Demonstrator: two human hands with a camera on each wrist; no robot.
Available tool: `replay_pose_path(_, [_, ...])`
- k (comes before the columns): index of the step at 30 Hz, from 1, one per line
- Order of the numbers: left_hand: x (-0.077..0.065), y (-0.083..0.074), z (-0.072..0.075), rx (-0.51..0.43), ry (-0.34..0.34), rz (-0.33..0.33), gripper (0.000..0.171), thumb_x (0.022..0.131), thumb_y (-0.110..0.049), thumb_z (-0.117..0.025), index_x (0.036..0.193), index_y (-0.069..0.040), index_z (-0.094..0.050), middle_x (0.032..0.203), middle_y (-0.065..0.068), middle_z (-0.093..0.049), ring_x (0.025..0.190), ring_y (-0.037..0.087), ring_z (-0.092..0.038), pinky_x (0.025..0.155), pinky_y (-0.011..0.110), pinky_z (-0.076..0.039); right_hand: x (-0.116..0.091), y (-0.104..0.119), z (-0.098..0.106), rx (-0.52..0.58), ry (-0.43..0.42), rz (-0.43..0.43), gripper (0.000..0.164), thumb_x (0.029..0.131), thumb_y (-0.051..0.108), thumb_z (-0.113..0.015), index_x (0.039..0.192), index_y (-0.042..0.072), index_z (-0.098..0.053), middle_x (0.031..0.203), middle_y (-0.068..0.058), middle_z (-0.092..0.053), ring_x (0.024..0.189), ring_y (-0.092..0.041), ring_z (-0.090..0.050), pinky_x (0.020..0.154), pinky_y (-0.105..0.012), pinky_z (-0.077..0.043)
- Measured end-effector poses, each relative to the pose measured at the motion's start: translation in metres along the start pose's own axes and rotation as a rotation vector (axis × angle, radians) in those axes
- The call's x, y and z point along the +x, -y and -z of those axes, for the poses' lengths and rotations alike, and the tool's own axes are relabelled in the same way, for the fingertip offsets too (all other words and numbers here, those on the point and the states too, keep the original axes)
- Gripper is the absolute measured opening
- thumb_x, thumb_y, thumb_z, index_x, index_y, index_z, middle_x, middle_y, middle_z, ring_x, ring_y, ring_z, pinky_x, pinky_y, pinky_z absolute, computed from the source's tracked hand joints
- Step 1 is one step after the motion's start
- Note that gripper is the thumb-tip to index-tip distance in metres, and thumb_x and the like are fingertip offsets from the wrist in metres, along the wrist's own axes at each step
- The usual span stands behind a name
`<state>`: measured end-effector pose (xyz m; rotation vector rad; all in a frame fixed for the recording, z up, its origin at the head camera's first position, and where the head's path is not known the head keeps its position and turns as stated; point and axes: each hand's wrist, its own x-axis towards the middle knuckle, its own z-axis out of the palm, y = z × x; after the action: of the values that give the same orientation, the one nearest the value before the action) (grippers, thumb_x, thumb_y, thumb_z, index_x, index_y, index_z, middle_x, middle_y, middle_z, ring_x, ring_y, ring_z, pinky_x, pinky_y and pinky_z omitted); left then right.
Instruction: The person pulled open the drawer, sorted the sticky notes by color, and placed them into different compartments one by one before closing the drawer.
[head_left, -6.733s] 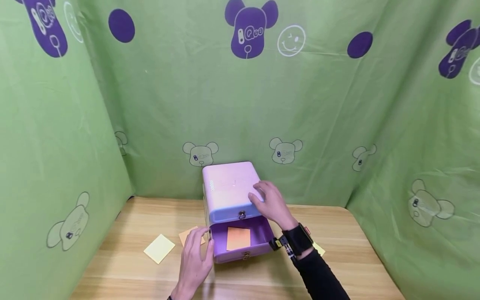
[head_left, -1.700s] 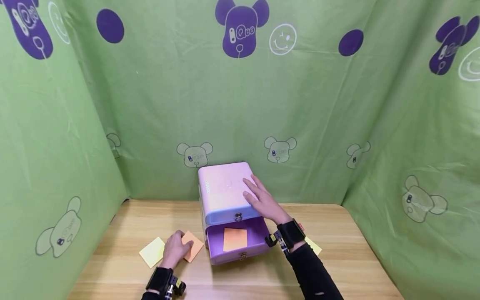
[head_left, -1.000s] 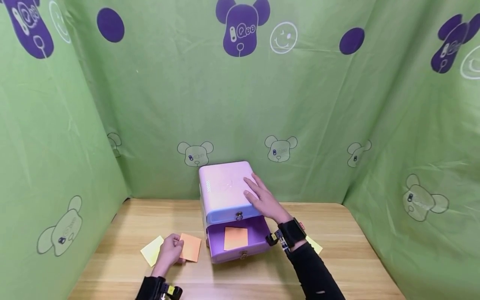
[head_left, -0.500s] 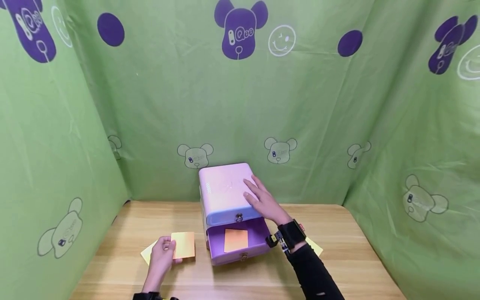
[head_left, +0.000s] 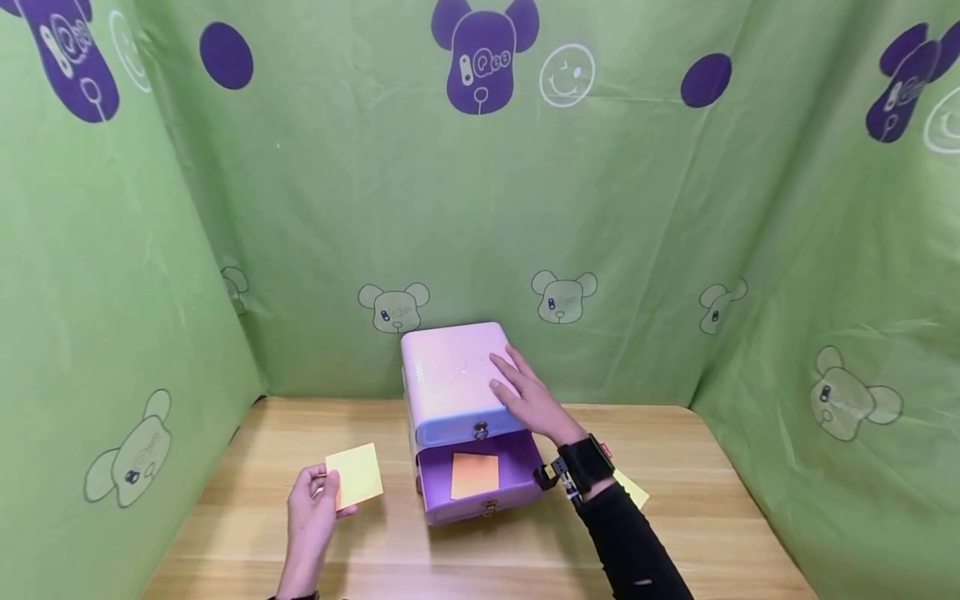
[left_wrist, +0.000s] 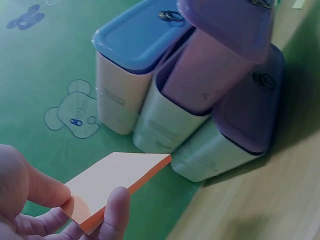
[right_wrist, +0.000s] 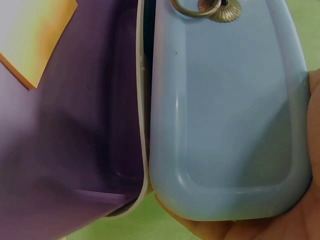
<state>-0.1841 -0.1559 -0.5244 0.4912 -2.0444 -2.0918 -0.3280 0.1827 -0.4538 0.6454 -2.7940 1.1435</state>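
My left hand (head_left: 309, 508) holds a square sticky note pad (head_left: 356, 477) above the table, left of a small drawer cabinet (head_left: 453, 367). In the left wrist view, thumb and fingers pinch the pad's corner; its edge is orange and its top looks pale. My right hand (head_left: 536, 406) rests with spread fingers on the right edge of the cabinet's pinkish top. Below the blue-fronted top drawer (right_wrist: 235, 110), a purple drawer (head_left: 519, 460) is pulled out. An orange sticky note pad (head_left: 475, 477) lies inside it.
A yellow sticky note pad (head_left: 632, 490) lies on the wooden table (head_left: 675, 533), partly behind the right wrist. Another purple-fronted drawer (left_wrist: 245, 117) sits at the cabinet's bottom. Green patterned cloth (head_left: 480, 208) encloses the back and sides.
My left hand moved from the cabinet to the orange pad on the table, picked it up and drew it left. The left yellow pad is no longer visible. My right hand stays on the cabinet.
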Motion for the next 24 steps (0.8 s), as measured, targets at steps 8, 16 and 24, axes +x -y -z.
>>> replay_pose_path(8, [-0.008,-0.018,-0.005,-0.041,-0.002,0.007,0.028,0.106,-0.009,-0.048,0.129,0.006,-0.044,0.113,0.013,-0.059,0.081,0.009,-0.067,0.068,0.032,-0.065,0.000,0.004,0.002,-0.007,0.001,0.013,0.060,0.106,0.041,-0.048,0.159,0.020,-0.033,0.173,-0.014,-0.007,0.157,-0.042,-0.016,0.122,-0.069,-0.022])
replay_pose_path(16, [-0.019,-0.030,-0.013,-0.102,0.018,-0.029,0.028,0.104,-0.008,-0.051,0.127,0.008,-0.044,0.106,0.008,-0.055,0.080,0.007,-0.068,0.066,0.032,-0.065,-0.001,0.002,0.001,-0.023,0.004,0.017,0.059,0.106,0.041,-0.048,0.159,0.019,-0.033,0.173,-0.015,-0.008,0.157,-0.043,-0.018,0.122,-0.070,-0.022])
replay_pose_path(24, [-0.029,-0.041,-0.027,-0.176,0.057,-0.065,0.027,0.104,-0.008,-0.052,0.125,0.009,-0.046,0.100,0.004,-0.054,0.079,0.008,-0.066,0.067,0.035,-0.066,-0.001,0.000,0.001,-0.016,0.011,0.020,0.060,0.106,0.042,-0.046,0.160,0.020,-0.031,0.173,-0.014,-0.006,0.157,-0.042,-0.015,0.122,-0.070,-0.020])
